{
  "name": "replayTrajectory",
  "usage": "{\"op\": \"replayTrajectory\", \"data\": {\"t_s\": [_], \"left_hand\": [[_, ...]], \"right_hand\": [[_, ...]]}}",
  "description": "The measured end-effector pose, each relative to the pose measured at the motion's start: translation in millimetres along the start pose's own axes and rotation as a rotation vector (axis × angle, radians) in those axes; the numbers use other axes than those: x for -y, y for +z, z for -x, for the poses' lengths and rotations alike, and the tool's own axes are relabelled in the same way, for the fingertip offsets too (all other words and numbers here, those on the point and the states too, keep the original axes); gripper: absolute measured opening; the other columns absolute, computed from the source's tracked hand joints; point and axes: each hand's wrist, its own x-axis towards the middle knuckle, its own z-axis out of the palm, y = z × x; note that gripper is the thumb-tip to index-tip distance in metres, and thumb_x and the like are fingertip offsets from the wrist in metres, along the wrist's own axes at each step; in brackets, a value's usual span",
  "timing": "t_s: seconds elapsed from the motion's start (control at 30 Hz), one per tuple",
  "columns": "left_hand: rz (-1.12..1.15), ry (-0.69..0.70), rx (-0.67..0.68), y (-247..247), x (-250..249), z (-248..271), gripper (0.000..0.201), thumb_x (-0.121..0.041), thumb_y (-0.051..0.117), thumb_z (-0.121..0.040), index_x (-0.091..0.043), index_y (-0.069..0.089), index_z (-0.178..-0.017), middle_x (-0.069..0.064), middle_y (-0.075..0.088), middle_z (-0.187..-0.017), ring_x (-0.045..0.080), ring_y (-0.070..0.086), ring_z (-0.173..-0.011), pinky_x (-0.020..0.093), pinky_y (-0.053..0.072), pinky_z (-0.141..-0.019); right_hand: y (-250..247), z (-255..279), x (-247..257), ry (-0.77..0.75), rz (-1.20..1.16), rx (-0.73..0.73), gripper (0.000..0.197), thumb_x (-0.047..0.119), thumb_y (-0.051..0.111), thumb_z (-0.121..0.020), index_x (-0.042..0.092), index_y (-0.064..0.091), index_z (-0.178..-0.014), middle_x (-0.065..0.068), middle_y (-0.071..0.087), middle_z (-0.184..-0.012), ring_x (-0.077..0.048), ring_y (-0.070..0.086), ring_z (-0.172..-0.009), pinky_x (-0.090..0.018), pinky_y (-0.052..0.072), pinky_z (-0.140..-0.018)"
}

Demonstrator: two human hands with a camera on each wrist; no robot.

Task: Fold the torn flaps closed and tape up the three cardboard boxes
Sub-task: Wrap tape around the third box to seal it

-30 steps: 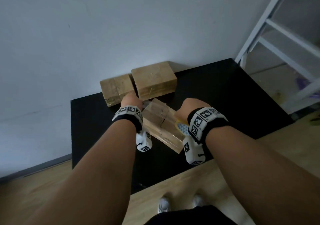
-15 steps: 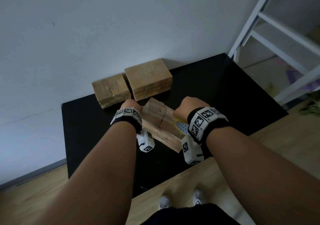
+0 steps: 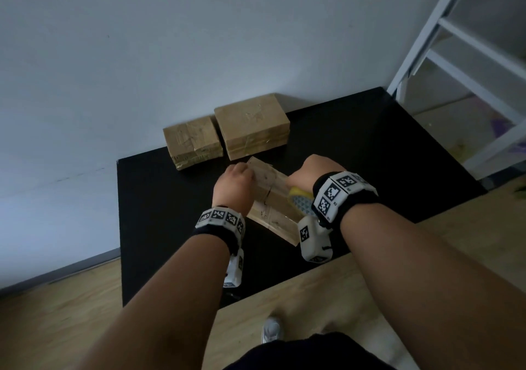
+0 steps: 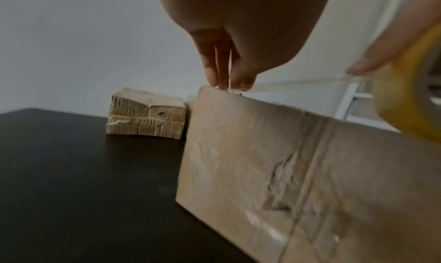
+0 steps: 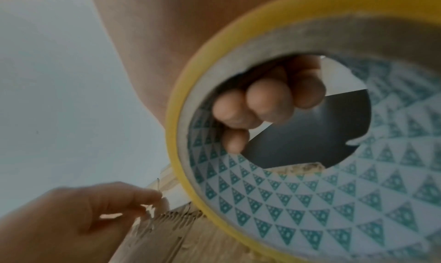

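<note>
While my hands work the nearest box (image 3: 273,204), tape spans between them.

My right hand (image 3: 314,172) curls its fingers (image 5: 267,101) through the tape roll (image 5: 310,154) above that box's right side; my left hand (image 3: 234,187) pinches the tape end against its far-left corner, fingertips (image 4: 222,78) together. Beyond that box, two taped boxes (image 3: 225,132) sit by the wall on the black table (image 3: 370,147).

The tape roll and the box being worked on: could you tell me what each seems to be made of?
The tape roll looks like clear, yellowish plastic film wound on a cardboard core: a see-through strip stretches off it, and the core is printed with teal triangles. The box looks like matte brown corrugated cardboard: fluting shows along its torn edge, with glossy tape strips across its face.
</note>
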Motion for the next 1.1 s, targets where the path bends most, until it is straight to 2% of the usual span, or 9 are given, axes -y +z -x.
{"op": "replayTrajectory", "data": {"t_s": [0.1,0.17,0.23,0.33,0.43,0.53,0.63,0.8,1.1], "left_hand": [[-0.051,-0.015,0.177,4,-4,11,0.066,-0.009,0.050,-0.094,-0.015,0.021,-0.153,0.000,0.014,-0.161,0.021,0.013,-0.148,0.036,0.022,-0.118],[-0.122,-0.015,0.279,8,-8,18,0.071,-0.012,0.044,-0.098,-0.014,0.002,-0.155,0.002,-0.007,-0.163,0.021,-0.005,-0.150,0.036,0.006,-0.119],[-0.167,-0.017,0.340,14,-12,22,0.067,-0.022,0.036,-0.102,-0.010,-0.006,-0.154,0.006,-0.015,-0.161,0.023,-0.012,-0.149,0.039,-0.001,-0.120],[-0.081,-0.100,0.365,18,-19,18,0.061,-0.032,0.020,-0.105,-0.008,-0.006,-0.154,0.007,-0.017,-0.161,0.022,-0.016,-0.148,0.038,-0.006,-0.121],[-0.054,-0.124,0.384,20,-20,14,0.063,-0.031,0.022,-0.103,-0.009,-0.007,-0.154,0.007,-0.017,-0.161,0.020,-0.017,-0.148,0.037,-0.008,-0.121],[-0.035,-0.143,0.385,21,-18,15,0.065,-0.031,0.026,-0.102,-0.011,-0.007,-0.154,0.005,-0.016,-0.161,0.019,-0.016,-0.148,0.036,-0.008,-0.121],[-0.032,-0.160,0.394,19,-21,15,0.065,-0.030,0.028,-0.102,-0.012,-0.007,-0.154,0.005,-0.016,-0.162,0.019,-0.016,-0.148,0.037,-0.008,-0.121],[-0.032,-0.189,0.401,19,-27,14,0.064,-0.030,0.026,-0.103,-0.011,-0.008,-0.154,0.005,-0.017,-0.161,0.020,-0.017,-0.148,0.038,-0.008,-0.121],[-0.054,-0.189,0.420,17,-27,16,0.062,-0.030,0.022,-0.104,-0.011,-0.009,-0.154,0.005,-0.018,-0.161,0.019,-0.018,-0.147,0.037,-0.009,-0.121]], "right_hand": [[-2,2,-10,-0.033,-0.086,0.002,0.047,0.056,0.061,-0.085,0.010,0.052,-0.086,-0.005,0.058,-0.084,-0.020,0.057,-0.073,-0.034,0.048,-0.071],[-3,4,-18,-0.055,-0.165,0.027,0.046,0.057,0.059,-0.087,0.013,0.052,-0.097,-0.005,0.057,-0.088,-0.020,0.056,-0.076,-0.036,0.047,-0.075],[-3,4,-27,-0.082,-0.251,0.052,0.055,0.060,0.058,-0.085,0.011,0.057,-0.110,-0.007,0.062,-0.103,-0.023,0.059,-0.087,-0.038,0.049,-0.080],[-5,6,-40,-0.103,-0.377,0.062,0.059,0.063,0.057,-0.084,0.012,0.060,-0.114,-0.006,0.063,-0.102,-0.022,0.061,-0.088,-0.034,0.046,-0.073],[-6,8,-49,-0.118,-0.443,0.091,0.039,0.051,0.057,-0.089,0.013,0.060,-0.095,-0.003,0.059,-0.088,-0.017,0.057,-0.078,-0.030,0.040,-0.063],[-4,8,-56,-0.158,-0.409,0.099,0.033,0.045,0.060,-0.086,0.012,0.064,-0.085,-0.006,0.065,-0.089,-0.020,0.061,-0.079,-0.032,0.045,-0.067],[-4,8,-68,-0.107,-0.275,0.080,0.037,0.048,0.064,-0.080,0.012,0.065,-0.091,-0.006,0.066,-0.088,-0.022,0.065,-0.078,-0.034,0.052,-0.072],[9,5,-87,-0.018,-0.126,0.039,0.037,0.048,0.065,-0.083,0.011,0.060,-0.089,-0.007,0.063,-0.086,-0.022,0.063,-0.075,-0.034,0.051,-0.070],[25,-1,-95,0.018,-0.124,0.031,0.040,0.051,0.059,-0.088,0.014,0.049,-0.076,-0.005,0.056,-0.079,-0.019,0.055,-0.066,-0.031,0.043,-0.063]]}}
